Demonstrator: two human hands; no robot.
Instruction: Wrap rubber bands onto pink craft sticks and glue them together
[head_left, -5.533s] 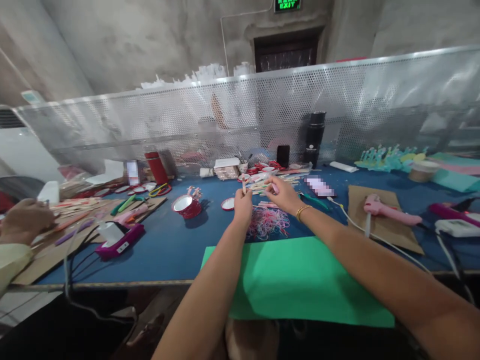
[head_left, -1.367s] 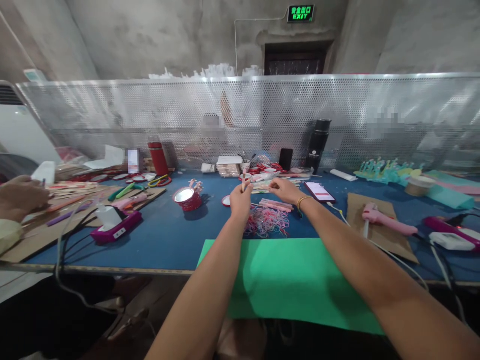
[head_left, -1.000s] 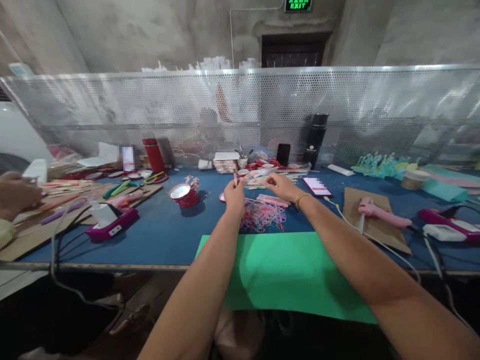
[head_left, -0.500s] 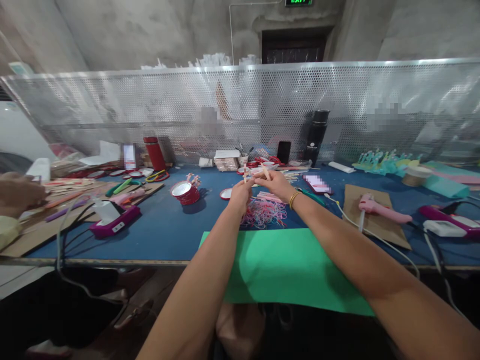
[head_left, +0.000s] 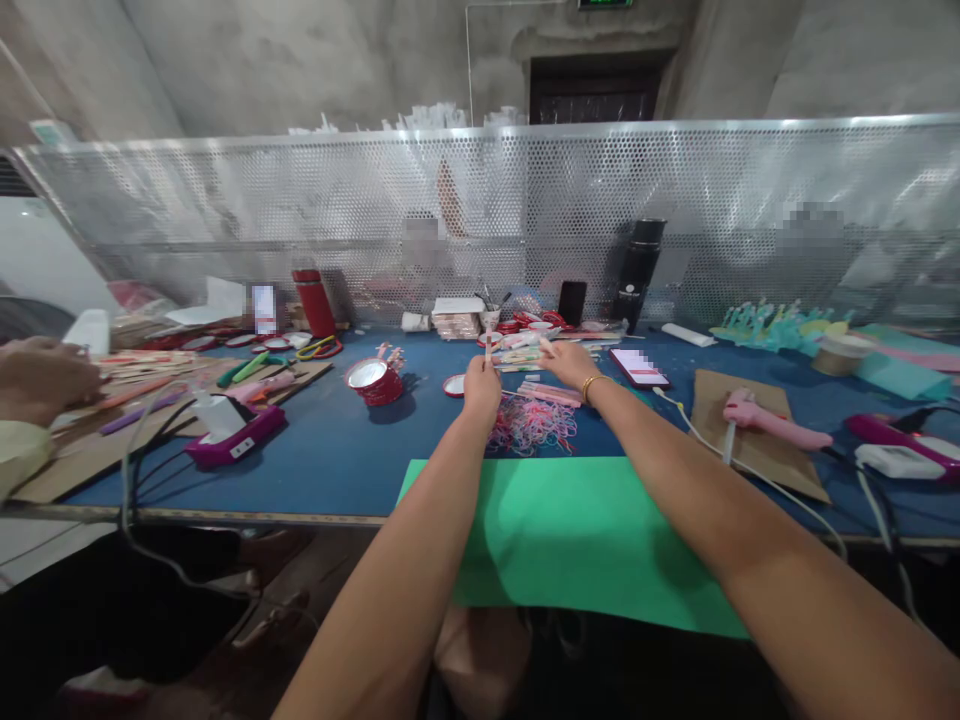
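Observation:
Upright in my left hand (head_left: 482,385) is a small, flat, light wooden stick (head_left: 489,345), with my fingers closed round its lower end. My right hand (head_left: 570,366) is a short way to the right, its fingers pinched together; what they hold is too small to make out. A heap of pink, blue and purple strings (head_left: 532,426) lies on the blue table just below both hands, beside pale pink strips (head_left: 550,393). Under my forearms a green sheet (head_left: 555,540) hangs over the table's front edge.
To the left stand a red ribboned cup (head_left: 375,384) and a purple power strip (head_left: 236,440). A pink glue gun (head_left: 776,420) rests on cardboard (head_left: 709,400) at right, its cable nearby. Another person's hand (head_left: 49,380) is at far left. A perforated metal screen (head_left: 360,210) bounds the back.
My hands have drawn apart from where they met at the stick; the right hand has shifted right. The stick stays upright in my left hand. The view has shifted slightly.

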